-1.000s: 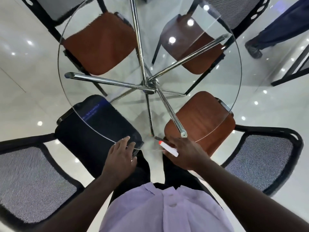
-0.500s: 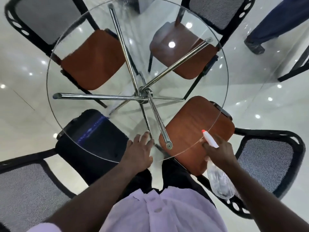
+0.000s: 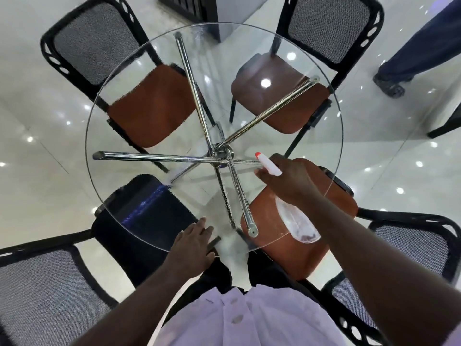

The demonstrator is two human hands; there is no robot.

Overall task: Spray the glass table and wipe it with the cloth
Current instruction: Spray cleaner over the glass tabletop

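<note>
Head view: the right hand (image 3: 289, 181) is wrapped around a clear spray bottle (image 3: 298, 222), its red-tipped nozzle (image 3: 267, 163) aimed over the round glass table (image 3: 149, 58). The left hand (image 3: 192, 243) rests flat, fingers spread, on the near rim, well left of the bottle.

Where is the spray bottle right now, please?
In the head view, the spray bottle is in the right hand, over the near-right part of the glass table, its orange-tipped nozzle pointing toward the centre.

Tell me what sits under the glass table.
Through the glass table show crossed chrome legs, three brown chair seats and one black seat. The right hand with its spray bottle covers part of one brown seat.
</note>
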